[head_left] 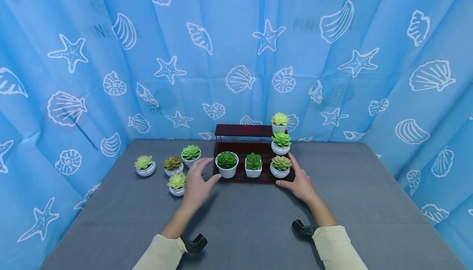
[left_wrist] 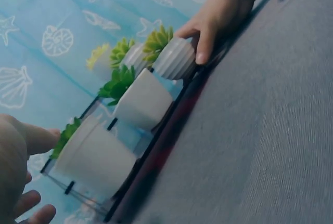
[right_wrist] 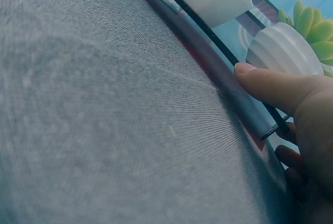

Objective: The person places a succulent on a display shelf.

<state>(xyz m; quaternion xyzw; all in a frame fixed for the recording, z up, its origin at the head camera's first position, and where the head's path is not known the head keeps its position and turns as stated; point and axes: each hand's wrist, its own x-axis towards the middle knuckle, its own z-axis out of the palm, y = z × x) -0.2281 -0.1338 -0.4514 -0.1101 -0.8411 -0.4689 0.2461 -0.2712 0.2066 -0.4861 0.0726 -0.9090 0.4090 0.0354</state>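
A dark red three-tier stand (head_left: 244, 130) holds several succulents in white pots. My right hand (head_left: 303, 185) grips its front right corner, thumb along the front edge beside a ribbed pot with a yellow-green succulent (head_left: 281, 164). In the right wrist view the other fingers curl round the stand's end, partly hidden. My left hand (head_left: 197, 185) is at the stand's left end with fingers spread, holding nothing. Closest to it is a round pot with a dark green succulent (head_left: 227, 165) on the lowest tier; contact cannot be made out. Beside that pot stands a square-potted succulent (head_left: 253, 165).
Left of the stand, on the grey tabletop (head_left: 251, 225), are a light green succulent (head_left: 191, 154), a brownish succulent (head_left: 173, 165) and two yellow-green ones, one (head_left: 177, 183) partly behind my left hand. A blue shell-print curtain (head_left: 229, 48) hangs behind and at both sides.
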